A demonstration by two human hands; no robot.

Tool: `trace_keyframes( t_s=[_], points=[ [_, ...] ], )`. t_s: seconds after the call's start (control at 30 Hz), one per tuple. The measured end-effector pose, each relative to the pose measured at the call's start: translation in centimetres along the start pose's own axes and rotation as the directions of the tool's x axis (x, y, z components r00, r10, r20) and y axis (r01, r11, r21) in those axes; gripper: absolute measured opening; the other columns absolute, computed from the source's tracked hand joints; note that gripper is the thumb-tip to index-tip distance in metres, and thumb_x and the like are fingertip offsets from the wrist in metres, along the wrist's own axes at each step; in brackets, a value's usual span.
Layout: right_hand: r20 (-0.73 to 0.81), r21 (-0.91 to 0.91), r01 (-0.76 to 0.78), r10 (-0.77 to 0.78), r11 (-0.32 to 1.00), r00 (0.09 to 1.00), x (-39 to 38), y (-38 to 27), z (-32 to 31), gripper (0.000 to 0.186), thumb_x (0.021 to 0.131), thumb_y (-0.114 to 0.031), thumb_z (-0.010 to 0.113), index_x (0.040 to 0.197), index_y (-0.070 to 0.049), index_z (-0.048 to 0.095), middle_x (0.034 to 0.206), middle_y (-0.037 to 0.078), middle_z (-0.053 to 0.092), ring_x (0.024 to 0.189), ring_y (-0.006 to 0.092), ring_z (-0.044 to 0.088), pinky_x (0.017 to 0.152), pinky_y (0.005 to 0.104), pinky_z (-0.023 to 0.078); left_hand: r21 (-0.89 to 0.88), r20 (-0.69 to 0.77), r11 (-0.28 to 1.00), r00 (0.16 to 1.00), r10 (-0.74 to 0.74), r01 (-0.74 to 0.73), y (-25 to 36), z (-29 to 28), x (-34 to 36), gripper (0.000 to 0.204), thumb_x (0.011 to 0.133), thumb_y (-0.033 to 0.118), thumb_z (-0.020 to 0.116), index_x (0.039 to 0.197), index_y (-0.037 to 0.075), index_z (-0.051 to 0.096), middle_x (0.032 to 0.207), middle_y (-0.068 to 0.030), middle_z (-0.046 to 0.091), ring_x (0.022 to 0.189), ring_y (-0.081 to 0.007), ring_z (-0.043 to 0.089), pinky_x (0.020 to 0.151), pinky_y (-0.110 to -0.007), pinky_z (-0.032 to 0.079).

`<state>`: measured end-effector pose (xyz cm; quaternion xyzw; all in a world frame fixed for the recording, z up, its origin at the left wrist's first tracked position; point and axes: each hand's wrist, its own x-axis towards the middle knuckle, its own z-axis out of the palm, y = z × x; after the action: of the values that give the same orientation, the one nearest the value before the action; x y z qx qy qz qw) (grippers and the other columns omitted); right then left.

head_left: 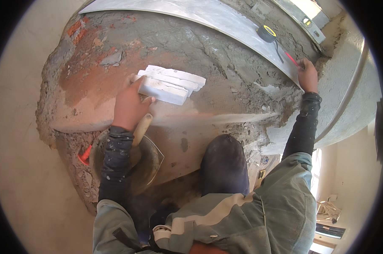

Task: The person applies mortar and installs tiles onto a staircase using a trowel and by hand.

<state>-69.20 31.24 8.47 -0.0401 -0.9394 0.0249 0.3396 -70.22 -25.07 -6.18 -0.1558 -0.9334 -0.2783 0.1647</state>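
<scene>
My left hand is closed at the left end of a small stack of pale, rough-edged tile strips, fingers and thumb gripping it. The strips rest on the wet, rough mortar ledge. At the right, my right hand pinches a thin red pencil at the near right end of a long grey slab. A round black and yellow tape lies on the slab, with a short dark strip beside it.
A spirit level lies beyond the slab. Below my left forearm stands a bucket with a wooden tool handle jutting out. A red object sits left of it. My knee is close to the ledge.
</scene>
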Motion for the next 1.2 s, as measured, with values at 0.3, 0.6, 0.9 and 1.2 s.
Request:
trace_keyframes(
  t_s=[0.3, 0.6, 0.9, 1.2],
  points=[
    [-0.348, -0.181, 0.114, -0.171, 0.977, 0.922, -2.5, -2.0, 2.0, 0.028, 0.082, -0.007, 0.068, 0.110, -0.005, 0.067, 0.111, 0.018, 0.065, 0.108, 0.0380, 0.060, 0.092, 0.0446, 0.047, -0.425, -0.031, 0.892, 0.983, -0.183, 0.153, -1.8, 3.3, 0.9, 0.052, 0.073, 0.006, 0.082, 0.120, 0.002, 0.060, 0.112, -0.0141, 0.067, 0.104, -0.0284, 0.065, 0.089, -0.037, 0.051],
    [0.156, 0.795, -0.038, -0.143, 0.605, 0.977, -16.8, -18.7, 7.4, 0.036, 0.082, -0.012, 0.077, 0.113, -0.002, 0.062, 0.105, 0.015, 0.063, 0.097, 0.0283, 0.063, 0.086, 0.0375, 0.051, -0.678, 0.198, 0.723, 0.980, 0.006, 0.132, -2.9, -0.1, 1.7, 0.043, 0.075, -0.009, 0.077, 0.112, 0.002, 0.058, 0.105, -0.0059, 0.067, 0.100, -0.0142, 0.065, 0.088, -0.031, 0.054],
    [-0.098, 0.836, -0.087, 0.302, 0.542, 0.948, -13.1, -18.6, 11.6, 0.049, 0.081, -0.028, 0.086, 0.113, 0.001, 0.064, 0.102, 0.014, 0.069, 0.090, 0.0230, 0.069, 0.078, 0.0337, 0.055, -0.615, 0.062, 0.784, 0.985, 0.159, -0.087, 9.3, 3.0, 11.3, 0.046, 0.079, -0.001, 0.081, 0.120, -0.004, 0.058, 0.110, -0.0101, 0.068, 0.105, -0.0176, 0.065, 0.090, -0.030, 0.054],
    [-0.371, 0.497, -0.179, 0.395, 0.849, 0.841, -10.3, -13.9, 16.4, 0.038, 0.077, -0.021, 0.086, 0.107, -0.002, 0.072, 0.091, 0.013, 0.069, 0.080, 0.0312, 0.068, 0.073, 0.0382, 0.053, -0.848, -0.067, 0.519, 0.993, 0.095, -0.107, 11.1, 14.7, 17.8, 0.055, 0.073, 0.008, 0.086, 0.123, 0.002, 0.061, 0.111, -0.0101, 0.069, 0.107, -0.0197, 0.065, 0.094, -0.035, 0.053]
  ],
)
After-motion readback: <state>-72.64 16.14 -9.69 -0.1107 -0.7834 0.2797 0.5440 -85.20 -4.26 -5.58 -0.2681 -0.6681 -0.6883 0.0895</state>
